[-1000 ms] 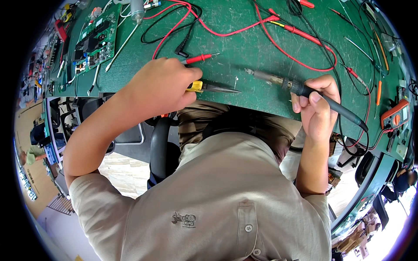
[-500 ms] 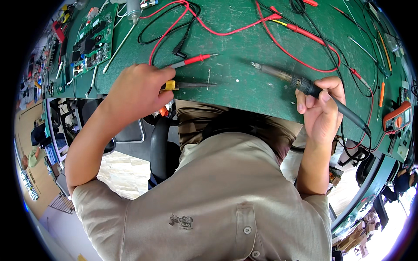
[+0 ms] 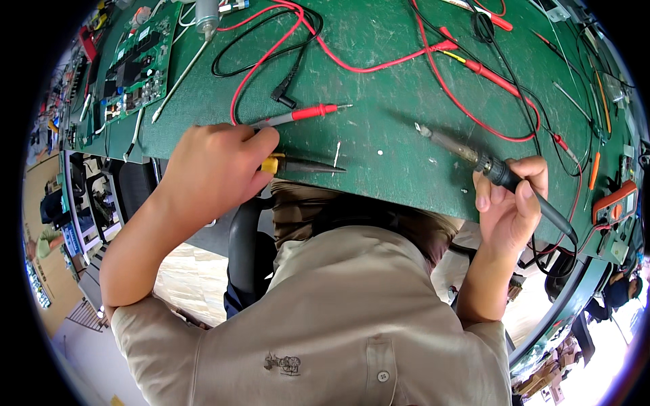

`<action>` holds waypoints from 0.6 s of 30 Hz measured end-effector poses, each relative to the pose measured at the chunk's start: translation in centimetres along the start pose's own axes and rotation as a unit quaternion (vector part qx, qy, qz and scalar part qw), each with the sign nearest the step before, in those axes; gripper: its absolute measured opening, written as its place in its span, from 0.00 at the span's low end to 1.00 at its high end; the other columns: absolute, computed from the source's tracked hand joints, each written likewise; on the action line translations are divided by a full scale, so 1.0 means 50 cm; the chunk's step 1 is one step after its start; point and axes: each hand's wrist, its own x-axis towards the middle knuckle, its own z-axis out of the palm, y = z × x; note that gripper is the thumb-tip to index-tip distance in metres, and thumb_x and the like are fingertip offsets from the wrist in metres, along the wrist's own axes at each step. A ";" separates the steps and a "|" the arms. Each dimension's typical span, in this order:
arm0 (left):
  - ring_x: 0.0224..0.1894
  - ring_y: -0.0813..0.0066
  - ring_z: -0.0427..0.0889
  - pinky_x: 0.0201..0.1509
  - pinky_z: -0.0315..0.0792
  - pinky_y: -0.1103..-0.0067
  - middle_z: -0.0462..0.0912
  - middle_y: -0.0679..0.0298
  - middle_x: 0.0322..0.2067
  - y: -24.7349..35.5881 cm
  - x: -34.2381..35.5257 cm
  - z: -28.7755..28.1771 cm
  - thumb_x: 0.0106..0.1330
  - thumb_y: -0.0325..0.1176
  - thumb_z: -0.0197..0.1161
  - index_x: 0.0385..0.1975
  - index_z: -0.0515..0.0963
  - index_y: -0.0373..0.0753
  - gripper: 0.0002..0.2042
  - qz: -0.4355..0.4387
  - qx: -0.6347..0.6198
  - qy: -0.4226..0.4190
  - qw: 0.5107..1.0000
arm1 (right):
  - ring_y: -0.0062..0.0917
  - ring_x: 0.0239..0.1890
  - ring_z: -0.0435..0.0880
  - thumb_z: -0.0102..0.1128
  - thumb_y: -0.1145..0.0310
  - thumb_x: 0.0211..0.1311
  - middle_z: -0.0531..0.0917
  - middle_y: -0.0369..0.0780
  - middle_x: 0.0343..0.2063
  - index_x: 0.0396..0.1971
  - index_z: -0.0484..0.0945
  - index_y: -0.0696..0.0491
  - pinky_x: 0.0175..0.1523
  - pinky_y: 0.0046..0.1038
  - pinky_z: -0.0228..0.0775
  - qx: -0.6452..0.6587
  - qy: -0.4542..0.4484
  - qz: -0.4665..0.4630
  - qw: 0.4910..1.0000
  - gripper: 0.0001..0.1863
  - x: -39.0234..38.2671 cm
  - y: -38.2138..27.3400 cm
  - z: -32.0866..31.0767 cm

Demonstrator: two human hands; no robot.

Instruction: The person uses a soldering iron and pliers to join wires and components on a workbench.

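The fingers of my right hand (image 3: 511, 203) pinch a soldering iron (image 3: 498, 173) at near right, presumably light, stiff and best held by its dark handle. At near left, my left hand (image 3: 220, 159) curls round likely rigid needle-nose pliers (image 3: 305, 164), hiding most of their yellow handles (image 3: 271, 164); whether it touches the red test probe (image 3: 308, 113) is unclear.

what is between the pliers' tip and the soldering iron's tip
In the head view, a small white speck lies between those tips, on the green tabletop; the left hand holds the pliers, the right hand the soldering iron.
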 end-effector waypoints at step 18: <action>0.26 0.56 0.79 0.27 0.72 0.66 0.75 0.59 0.22 -0.001 0.002 -0.002 0.40 0.31 0.73 0.31 0.72 0.38 0.18 -0.014 -0.034 -0.016 0.999 | 0.19 0.22 0.71 0.56 0.67 0.64 0.72 0.39 0.22 0.39 0.68 0.61 0.25 0.26 0.67 0.012 -0.010 0.001 1.000 0.13 0.004 0.000 0.002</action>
